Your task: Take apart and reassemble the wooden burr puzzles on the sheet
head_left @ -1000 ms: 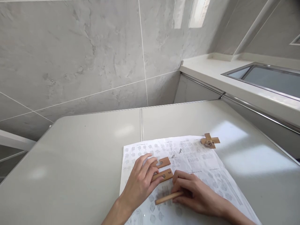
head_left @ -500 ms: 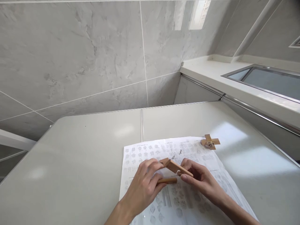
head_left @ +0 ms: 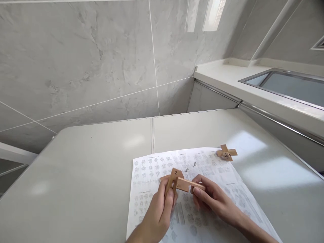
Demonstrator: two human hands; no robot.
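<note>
**Wooden piece marked 2 [head_left: 175,173] tilted above the printed paper [head_left: 183,231]**

Your left hand [head_left: 159,207] pinches it low. Your right hand [head_left: 212,199] grips a notched wooden bar [head_left: 183,184] by its right end; the left end reaches the marked piece, but whether it enters the slot can't be told. Both are probably light, stiff and smooth, weakest beside the cutouts, so hold the solid ends and avoid twisting. Beyond, a wooden cross [head_left: 227,153] sits at the paper's far right corner, on the pale table [head_left: 88,175].
</note>
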